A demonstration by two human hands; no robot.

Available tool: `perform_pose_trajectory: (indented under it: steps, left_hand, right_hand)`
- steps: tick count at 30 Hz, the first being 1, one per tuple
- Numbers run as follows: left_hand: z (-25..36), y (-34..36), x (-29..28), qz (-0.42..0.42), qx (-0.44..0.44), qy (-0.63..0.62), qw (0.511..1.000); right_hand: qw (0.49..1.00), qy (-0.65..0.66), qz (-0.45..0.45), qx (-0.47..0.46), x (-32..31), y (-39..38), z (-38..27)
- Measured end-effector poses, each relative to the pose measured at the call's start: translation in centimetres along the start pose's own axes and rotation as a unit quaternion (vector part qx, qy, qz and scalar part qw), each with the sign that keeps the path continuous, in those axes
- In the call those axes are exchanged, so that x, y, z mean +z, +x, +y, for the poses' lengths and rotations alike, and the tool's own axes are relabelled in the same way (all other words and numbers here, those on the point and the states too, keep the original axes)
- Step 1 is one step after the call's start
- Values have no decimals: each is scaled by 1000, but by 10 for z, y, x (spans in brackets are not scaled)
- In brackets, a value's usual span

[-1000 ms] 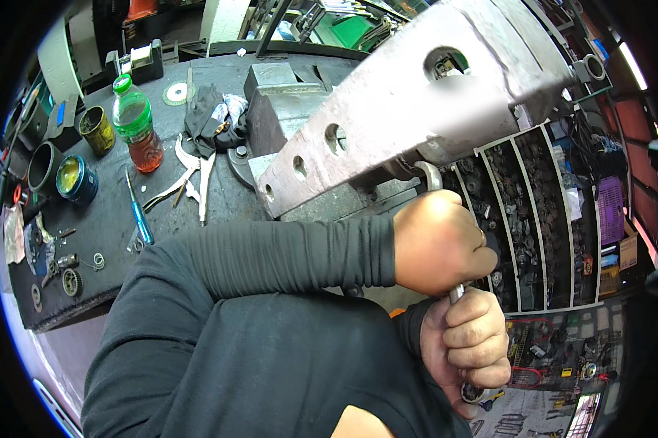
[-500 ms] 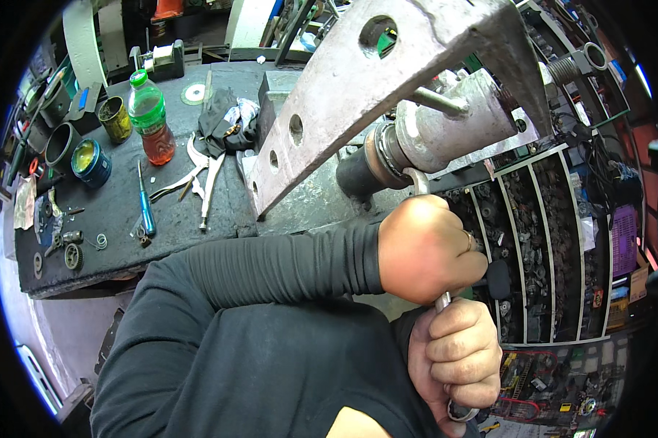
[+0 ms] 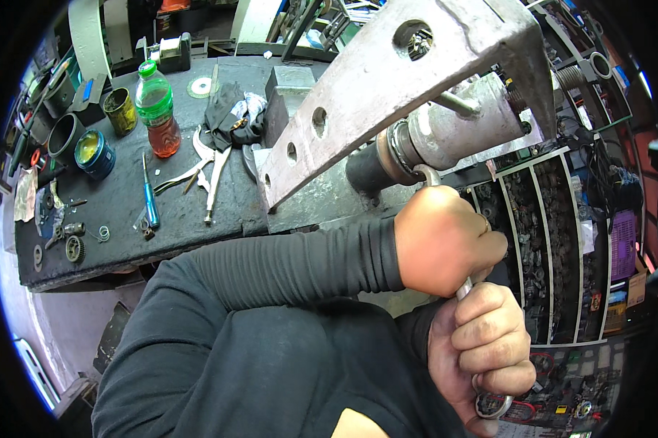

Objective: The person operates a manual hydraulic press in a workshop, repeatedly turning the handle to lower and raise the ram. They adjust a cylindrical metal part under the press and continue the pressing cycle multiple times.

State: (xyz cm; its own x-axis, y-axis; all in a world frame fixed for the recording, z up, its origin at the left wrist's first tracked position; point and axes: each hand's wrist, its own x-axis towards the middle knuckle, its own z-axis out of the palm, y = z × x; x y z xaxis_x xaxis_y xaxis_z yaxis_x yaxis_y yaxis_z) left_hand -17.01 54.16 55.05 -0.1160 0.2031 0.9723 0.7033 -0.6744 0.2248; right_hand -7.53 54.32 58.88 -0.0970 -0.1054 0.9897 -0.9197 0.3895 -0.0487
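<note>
My left hand (image 3: pixel 449 241) reaches across my chest in a dark sleeve, its fingers wrapped round the upper shaft of a metal wrench (image 3: pixel 464 289). Just below it, my right hand (image 3: pixel 486 347) is closed on the same wrench, lower down. The wrench's ring-shaped lower end sticks out under the right hand. Its curved upper end meets the threaded collar of a metal cylinder (image 3: pixel 460 120), with a dark round sleeve on the collar's left; the exact contact is partly hidden. Over the cylinder slants a heavy grey metal bar (image 3: pixel 365 106) with several round holes.
On the dark workbench (image 3: pixel 219 208) to the left lie locking pliers (image 3: pixel 216 182), a blue-handled screwdriver (image 3: pixel 151 201), a black cloth (image 3: pixel 234 120) and small gears. A green-capped bottle (image 3: pixel 157 109) stands behind them, beside open cans. Divided bins of metal parts (image 3: pixel 548 255) fill the right side.
Both hands and the wrench have moved right, the lower end of the wrench most. The whole view has also shifted slightly. Both hands keep their grip.
</note>
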Motion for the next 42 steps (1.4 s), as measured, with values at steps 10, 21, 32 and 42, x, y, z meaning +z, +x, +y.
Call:
perform_pose_trajectory:
  steps: [10,21,32,42]
  left_hand:
    - [-2,-11,12,-30,113,18,993]
    - [-11,-10,23,-31,151,100,983]
    - [-9,-7,22,-69,104,83,989]
    - [-3,-6,27,-70,64,85,992]
  right_hand:
    - [999,15,-43,19,-14,-24,-20]
    - [999,3,21,38,-46,-52,-22]
    - [997,10,80,-17,-45,-48,-20]
    - [995,-24,99,-16,-35,-39,-17]
